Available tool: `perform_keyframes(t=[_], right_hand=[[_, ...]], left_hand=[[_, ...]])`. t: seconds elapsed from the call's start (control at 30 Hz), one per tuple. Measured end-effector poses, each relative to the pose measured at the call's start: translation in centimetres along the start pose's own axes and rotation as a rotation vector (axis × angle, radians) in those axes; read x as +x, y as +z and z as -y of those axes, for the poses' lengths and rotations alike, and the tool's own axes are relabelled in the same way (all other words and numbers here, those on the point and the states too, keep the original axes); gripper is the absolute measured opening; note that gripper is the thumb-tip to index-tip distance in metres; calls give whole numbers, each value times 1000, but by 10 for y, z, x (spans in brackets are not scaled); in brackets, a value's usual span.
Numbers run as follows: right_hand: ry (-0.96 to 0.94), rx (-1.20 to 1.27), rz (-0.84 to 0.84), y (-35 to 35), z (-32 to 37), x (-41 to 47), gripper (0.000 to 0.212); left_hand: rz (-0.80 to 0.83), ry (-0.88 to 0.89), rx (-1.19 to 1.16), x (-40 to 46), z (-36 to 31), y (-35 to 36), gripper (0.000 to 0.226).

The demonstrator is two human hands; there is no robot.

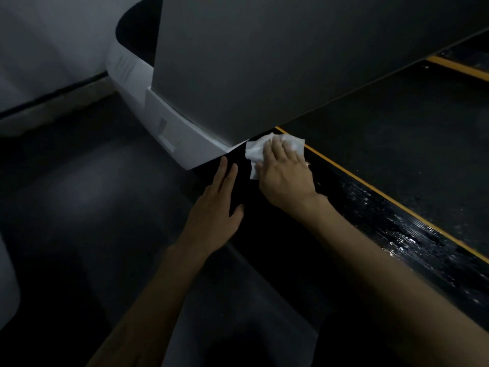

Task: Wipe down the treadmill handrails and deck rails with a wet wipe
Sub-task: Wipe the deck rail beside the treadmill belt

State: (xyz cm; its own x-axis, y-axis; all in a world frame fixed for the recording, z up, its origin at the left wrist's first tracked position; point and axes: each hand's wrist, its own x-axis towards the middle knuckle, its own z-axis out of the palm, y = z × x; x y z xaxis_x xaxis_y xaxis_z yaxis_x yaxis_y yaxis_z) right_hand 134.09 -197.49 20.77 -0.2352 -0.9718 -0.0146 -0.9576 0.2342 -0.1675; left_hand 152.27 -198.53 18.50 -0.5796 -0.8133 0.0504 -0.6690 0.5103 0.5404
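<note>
The right hand (pixel 284 176) presses a white wet wipe (pixel 260 151) flat on the black deck rail (pixel 370 215), left hand (pixel 217 205) resting beside it.

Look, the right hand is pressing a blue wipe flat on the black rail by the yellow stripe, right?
Almost. The wet wipe is white, not blue, as the head view shows. The right hand does press it flat on the black deck rail beside the yellow stripe.

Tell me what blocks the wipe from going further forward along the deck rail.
The grey upright panel does. The right hand presses the wipe flat on the black deck rail right at the panel's base, where the white cover starts.
</note>
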Motion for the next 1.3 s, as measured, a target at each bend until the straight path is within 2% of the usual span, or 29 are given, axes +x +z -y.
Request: perform_keyframes(t=[0.13,0.27,0.37,0.57,0.67,0.83,1.03,1.2,1.3], right_hand=[[-131,-4,40,-7,-18,9,61],[-26,11,69,-14,-24,13,68],[38,-34,29,-4,-10,-10,69],[-108,55,87,-14,-17,-4,62],[-72,16,109,-20,-24,4,66],[46,-69,29,-3,-8,-31,71],[-102,18,73,-9,-17,-13,65],[28,-25,73,-8,-12,-16,68],[-1,-14,45,-2,1,-39,66]], left_hand=[[-4,-1,-14,0,-2,0,85],[2,-14,-12,-1,-3,-1,85],[11,-12,-26,-1,-4,1,86],[-9,-14,-27,0,-5,2,83],[-6,-32,-15,1,-6,1,84],[-7,-28,-11,1,-5,3,85],[-16,-19,-24,1,-8,6,85],[3,-26,-7,0,-7,3,86],[-7,-3,-3,0,-6,3,84]])
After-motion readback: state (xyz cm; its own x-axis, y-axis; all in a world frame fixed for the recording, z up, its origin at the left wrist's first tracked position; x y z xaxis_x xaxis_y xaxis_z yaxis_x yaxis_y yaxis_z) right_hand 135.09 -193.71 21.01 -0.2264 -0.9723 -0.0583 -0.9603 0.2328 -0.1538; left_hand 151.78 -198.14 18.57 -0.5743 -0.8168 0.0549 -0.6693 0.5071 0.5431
